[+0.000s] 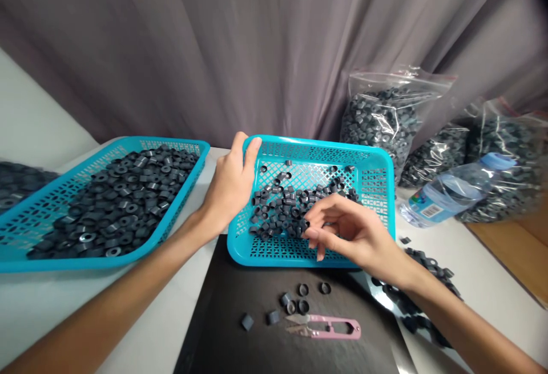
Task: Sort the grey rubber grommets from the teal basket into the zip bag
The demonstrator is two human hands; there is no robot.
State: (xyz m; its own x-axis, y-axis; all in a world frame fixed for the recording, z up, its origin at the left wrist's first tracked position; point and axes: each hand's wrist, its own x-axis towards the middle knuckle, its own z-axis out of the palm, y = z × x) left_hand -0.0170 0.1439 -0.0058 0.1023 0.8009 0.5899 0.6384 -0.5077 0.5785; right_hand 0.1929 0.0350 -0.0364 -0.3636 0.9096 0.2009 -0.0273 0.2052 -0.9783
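My left hand point(231, 183) grips the left rim of a turquoise mesh basket point(377, 163) tilted toward me, fingers curled over its edge. Inside lie several small dark grey rings point(282, 205). My right hand point(346, 231) reaches into the basket, fingers loosely spread and touching the rings at the pile's right side. Whether it holds a ring I cannot make out. Below the basket, a few loose rings point(299, 302) and pink thread snips point(329, 327) lie on a black mat point(240, 351).
A second turquoise basket point(25, 225) full of dark rings sits at the left. Clear bags of rings point(381, 114) and a plastic bottle point(454, 188) stand at the right. More loose rings point(432, 271) lie under my right forearm. A grey curtain hangs behind.
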